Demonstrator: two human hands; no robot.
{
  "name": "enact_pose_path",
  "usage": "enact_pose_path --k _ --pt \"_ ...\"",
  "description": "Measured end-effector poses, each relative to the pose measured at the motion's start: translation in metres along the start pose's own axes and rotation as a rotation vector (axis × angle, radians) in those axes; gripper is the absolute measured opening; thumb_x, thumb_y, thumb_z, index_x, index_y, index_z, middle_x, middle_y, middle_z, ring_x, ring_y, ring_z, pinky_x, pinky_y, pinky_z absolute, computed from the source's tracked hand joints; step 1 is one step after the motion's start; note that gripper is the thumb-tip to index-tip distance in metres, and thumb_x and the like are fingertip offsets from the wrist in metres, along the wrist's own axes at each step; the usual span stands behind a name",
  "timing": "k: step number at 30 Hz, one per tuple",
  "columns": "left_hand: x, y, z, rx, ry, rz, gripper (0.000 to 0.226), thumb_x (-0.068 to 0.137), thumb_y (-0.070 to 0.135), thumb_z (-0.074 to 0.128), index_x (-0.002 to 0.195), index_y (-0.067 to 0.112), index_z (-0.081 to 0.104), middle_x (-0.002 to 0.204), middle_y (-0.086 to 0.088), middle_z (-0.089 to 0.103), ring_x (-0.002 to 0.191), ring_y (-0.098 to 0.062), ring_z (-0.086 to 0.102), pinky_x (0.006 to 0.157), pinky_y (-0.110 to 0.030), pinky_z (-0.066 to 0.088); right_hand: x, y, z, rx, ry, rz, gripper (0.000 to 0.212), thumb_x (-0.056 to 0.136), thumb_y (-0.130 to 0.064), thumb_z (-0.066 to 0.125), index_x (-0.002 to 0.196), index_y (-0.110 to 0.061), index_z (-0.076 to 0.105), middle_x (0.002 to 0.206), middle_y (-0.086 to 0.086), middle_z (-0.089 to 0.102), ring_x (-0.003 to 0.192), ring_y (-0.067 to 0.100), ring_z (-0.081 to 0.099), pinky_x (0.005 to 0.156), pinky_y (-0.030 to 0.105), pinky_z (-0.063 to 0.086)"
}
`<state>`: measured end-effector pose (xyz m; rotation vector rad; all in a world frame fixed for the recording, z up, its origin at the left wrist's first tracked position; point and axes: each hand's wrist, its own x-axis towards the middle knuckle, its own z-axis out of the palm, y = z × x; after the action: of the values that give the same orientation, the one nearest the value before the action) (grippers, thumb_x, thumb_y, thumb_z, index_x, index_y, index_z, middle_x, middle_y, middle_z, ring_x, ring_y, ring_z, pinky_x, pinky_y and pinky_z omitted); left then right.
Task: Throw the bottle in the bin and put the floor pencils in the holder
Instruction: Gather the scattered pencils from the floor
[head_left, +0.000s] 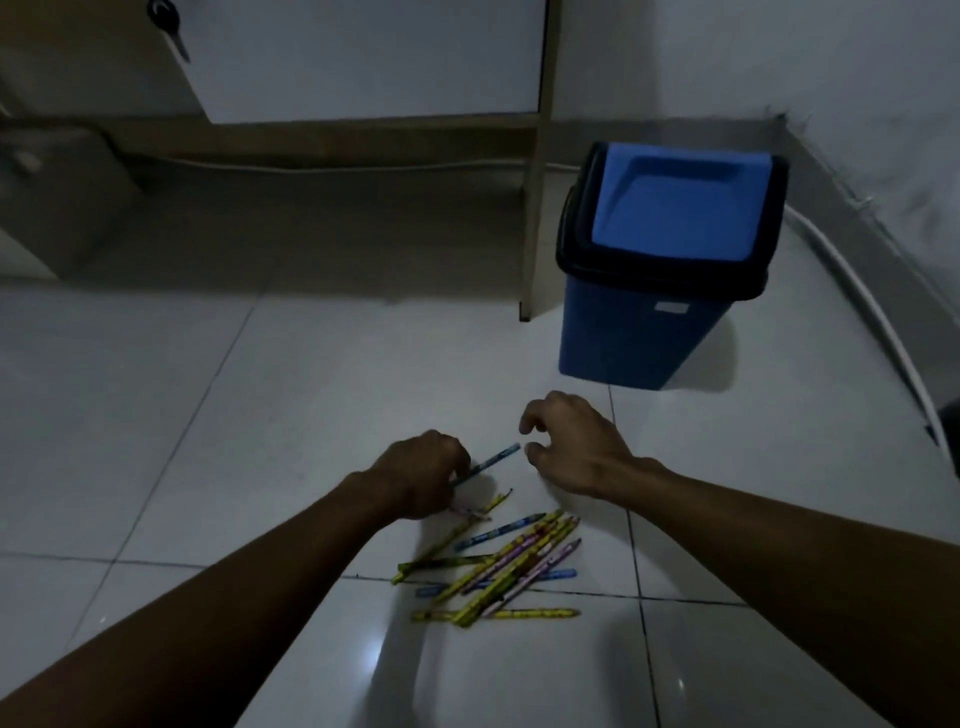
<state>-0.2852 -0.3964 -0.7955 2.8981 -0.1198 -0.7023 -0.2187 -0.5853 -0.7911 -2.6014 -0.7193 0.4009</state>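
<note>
Several coloured pencils (506, 569), yellow, blue and pink, lie in a loose pile on the white tiled floor. My left hand (423, 475) is closed around a blue pencil (491, 461) whose tip points up and to the right. Just beyond that tip my right hand (574, 447) hovers over the floor with curled, parted fingers and nothing in it. A blue bin (644, 322) with a black rim and a blue swing lid stands to the far right of my hands. No bottle and no holder are in sight.
A light wooden furniture leg (535, 208) stands just left of the bin, with a white panel above it. A white cable (878, 317) runs along the right wall. A dark box (57, 202) sits in the shadow at the far left.
</note>
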Motion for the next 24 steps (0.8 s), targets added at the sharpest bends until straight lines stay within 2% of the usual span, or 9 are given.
enact_pose_path --k 3,8,11,15,18,21,24 --pt "0.005 -0.001 0.026 0.050 -0.002 0.042 0.036 0.088 0.017 0.058 0.124 0.017 0.061 0.127 -0.010 0.055 0.119 -0.027 0.051 0.083 -0.035 0.047 0.000 0.005 0.022 0.026 0.023 0.059 0.022 0.087 -0.023 0.063 0.108 -0.020 0.064 0.117 0.005 0.059 0.109 0.023 0.056 0.083 0.035 0.050" --pt "0.012 -0.002 0.052 0.139 0.066 0.092 0.026 0.094 0.027 0.053 0.111 0.010 0.062 0.120 -0.011 0.055 0.113 -0.027 0.051 0.075 -0.036 0.044 0.002 0.015 0.046 0.097 0.060 0.149 0.020 0.085 -0.017 0.063 0.104 -0.018 0.066 0.114 0.006 0.062 0.102 0.024 0.060 0.083 0.036 0.053" --pt "0.014 -0.006 0.054 0.143 0.101 0.115 0.025 0.094 0.026 0.053 0.112 0.011 0.062 0.119 -0.010 0.056 0.111 -0.027 0.052 0.078 -0.035 0.042 0.004 0.022 0.056 0.148 0.074 0.180 0.018 0.082 -0.014 0.064 0.099 -0.017 0.068 0.108 0.006 0.066 0.097 0.024 0.063 0.081 0.037 0.055" --pt "0.016 -0.008 0.042 0.105 0.315 0.097 0.020 0.093 0.023 0.045 0.106 0.014 0.057 0.106 -0.011 0.065 0.103 -0.033 0.056 0.083 -0.039 0.038 0.007 0.028 0.064 0.237 0.143 0.240 0.015 0.082 -0.014 0.067 0.096 -0.016 0.070 0.100 0.006 0.069 0.091 0.022 0.065 0.081 0.037 0.056" --pt "0.027 -0.005 0.032 0.036 0.470 0.015 0.019 0.093 0.022 0.043 0.103 0.011 0.054 0.097 -0.016 0.068 0.091 -0.037 0.059 0.076 -0.038 0.038 0.006 0.033 0.069 0.300 0.198 0.276 0.014 0.082 -0.013 0.067 0.096 -0.015 0.071 0.098 0.005 0.071 0.091 0.020 0.066 0.081 0.032 0.055" --pt "0.041 0.003 0.030 -0.137 0.417 -0.082 0.021 0.090 0.023 0.047 0.106 0.010 0.053 0.100 -0.017 0.067 0.089 -0.038 0.059 0.066 -0.034 0.036 -0.001 0.040 0.073 0.314 0.201 0.271 0.013 0.082 -0.012 0.067 0.094 -0.016 0.071 0.095 0.004 0.072 0.088 0.017 0.066 0.079 0.030 0.056" --pt "0.055 0.011 0.034 -0.210 0.308 -0.149 0.025 0.088 0.028 0.056 0.105 0.011 0.058 0.110 -0.017 0.063 0.099 -0.037 0.059 0.069 -0.033 0.037 -0.009 0.044 0.074 0.328 0.191 0.250 0.012 0.081 -0.010 0.066 0.091 -0.016 0.071 0.091 0.003 0.071 0.085 0.016 0.066 0.078 0.030 0.056"
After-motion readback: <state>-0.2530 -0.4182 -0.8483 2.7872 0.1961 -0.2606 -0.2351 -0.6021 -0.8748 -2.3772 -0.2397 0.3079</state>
